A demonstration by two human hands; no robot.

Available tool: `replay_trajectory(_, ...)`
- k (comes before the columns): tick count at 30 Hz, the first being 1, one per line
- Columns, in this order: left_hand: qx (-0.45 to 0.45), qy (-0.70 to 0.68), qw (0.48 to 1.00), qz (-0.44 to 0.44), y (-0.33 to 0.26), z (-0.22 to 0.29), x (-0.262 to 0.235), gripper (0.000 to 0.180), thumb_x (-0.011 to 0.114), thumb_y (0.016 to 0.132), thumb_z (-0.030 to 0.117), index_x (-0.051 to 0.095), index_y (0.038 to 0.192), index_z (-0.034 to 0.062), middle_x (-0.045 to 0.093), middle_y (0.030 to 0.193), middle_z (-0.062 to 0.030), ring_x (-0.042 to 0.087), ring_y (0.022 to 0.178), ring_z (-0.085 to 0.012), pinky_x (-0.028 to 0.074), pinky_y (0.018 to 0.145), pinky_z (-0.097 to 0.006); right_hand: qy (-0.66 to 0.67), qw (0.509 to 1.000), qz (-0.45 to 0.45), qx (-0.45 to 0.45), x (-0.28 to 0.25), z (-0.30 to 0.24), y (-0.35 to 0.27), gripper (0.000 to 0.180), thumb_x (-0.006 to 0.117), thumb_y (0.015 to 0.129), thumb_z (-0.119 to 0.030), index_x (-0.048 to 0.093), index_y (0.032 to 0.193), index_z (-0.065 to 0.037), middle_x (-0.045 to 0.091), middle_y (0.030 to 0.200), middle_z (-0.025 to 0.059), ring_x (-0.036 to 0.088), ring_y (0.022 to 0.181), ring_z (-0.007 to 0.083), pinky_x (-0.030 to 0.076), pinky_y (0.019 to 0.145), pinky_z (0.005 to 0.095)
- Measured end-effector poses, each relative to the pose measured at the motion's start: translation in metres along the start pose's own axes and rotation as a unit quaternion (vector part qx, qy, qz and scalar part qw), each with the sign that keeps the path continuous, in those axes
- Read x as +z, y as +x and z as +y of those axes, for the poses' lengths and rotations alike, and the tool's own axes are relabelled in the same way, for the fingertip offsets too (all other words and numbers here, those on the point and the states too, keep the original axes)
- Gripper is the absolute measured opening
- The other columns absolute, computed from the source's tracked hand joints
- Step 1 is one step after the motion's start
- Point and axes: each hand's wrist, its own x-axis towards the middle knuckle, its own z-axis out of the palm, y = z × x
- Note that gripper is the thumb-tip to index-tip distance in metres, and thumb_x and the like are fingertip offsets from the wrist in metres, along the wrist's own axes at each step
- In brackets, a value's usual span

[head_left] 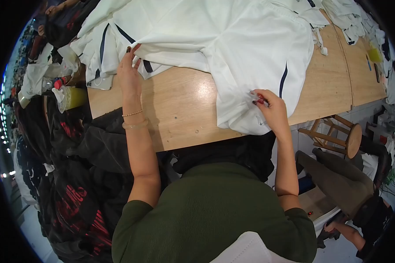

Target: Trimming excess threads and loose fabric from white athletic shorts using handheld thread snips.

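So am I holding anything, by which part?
Your right hand seems to pinch something I can't identify; left hand touches the white fabric garment, hold unclear.

Red lettering [74,195] on dark garment [55,175], tiny mark [260,121] on white shorts [259,48], too small to read

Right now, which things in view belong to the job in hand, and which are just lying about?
Seem to belong to the job:
white shorts
left hand and right hand, both at white cloth
wooden table, under the shorts

Seem just lying about:
dark clothes, at left
wooden stool, at right
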Motion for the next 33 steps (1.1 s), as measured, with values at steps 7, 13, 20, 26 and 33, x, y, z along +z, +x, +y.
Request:
replay_trajectory(7, -0.024, 0.030, 0.999, -0.020, 0.004, -0.001, 0.004, 0.038, 0.047, 0.096, 0.029, 0.056, 0.124, 0.0050, 0.056, 0.126, -0.0022, 0.047, 0.111, -0.0117, 0.034, 0.092, -0.031, -0.037, 0.999, 0.011, 0.008, 0.003, 0.015, 0.001, 0.022, 0.061, 0.075, 0.004, 0.061, 0.097, -0.001, 0.063, 0.082, 0.0109, 0.063, 0.075, 0.0196, 0.047, 0.068, 0.0272)
replay_trajectory(13, -0.010, 0.035, 0.999, -0.019, 0.009, -0.012, -0.015, 0.034, 0.045, 0.096, 0.026, 0.057, 0.123, 0.0068, 0.056, 0.126, -0.0003, 0.048, 0.099, -0.0087, 0.036, 0.090, -0.029, 0.045, 0.992, 0.108, 0.037, -0.032, 0.040, 0.006, 0.017, 0.053, 0.083, 0.005, 0.059, 0.099, 0.005, 0.062, 0.086, 0.0051, 0.056, 0.080, 0.0119, 0.044, 0.076, 0.0241)
replay_trajectory(20, -0.014, -0.032, 0.999, 0.006, -0.001, -0.004, 0.002, 0.027, 0.049, 0.094, 0.022, 0.063, 0.111, 0.0063, 0.059, 0.096, 0.0049, 0.046, 0.082, -0.0054, 0.040, 0.076, -0.024, 0.123, 0.992, 0.012, 0.031, -0.018, -0.007, -0.001, 0.031, 0.049, 0.081, 0.010, 0.063, 0.106, -0.002, 0.056, 0.105, 0.0067, 0.053, 0.087, 0.0150, 0.043, 0.078, 0.0251)
replay_trajectory(26, -0.020, -0.038, 0.999, 0.006, -0.001, 0.000, 0.004, 0.027, 0.050, 0.094, 0.021, 0.062, 0.112, 0.0047, 0.059, 0.095, 0.0031, 0.050, 0.083, -0.0065, 0.040, 0.075, -0.024, 0.024, 0.991, -0.128, -0.030, 0.030, -0.023, -0.012, 0.036, 0.049, 0.078, 0.011, 0.063, 0.107, -0.004, 0.052, 0.112, 0.0118, 0.057, 0.093, 0.0232, 0.047, 0.082, 0.0301)
replay_trajectory(33, -0.029, -0.052, 0.998, -0.014, -0.008, 0.006, 0.006, 0.029, 0.047, 0.094, 0.018, 0.059, 0.117, 0.0044, 0.058, 0.098, 0.0020, 0.050, 0.086, -0.0071, 0.042, 0.075, -0.025, 0.042, 0.986, -0.158, -0.017, 0.036, -0.025, -0.006, 0.026, 0.049, 0.081, 0.009, 0.062, 0.102, 0.001, 0.059, 0.097, 0.0105, 0.058, 0.083, 0.0197, 0.046, 0.077, 0.0287)
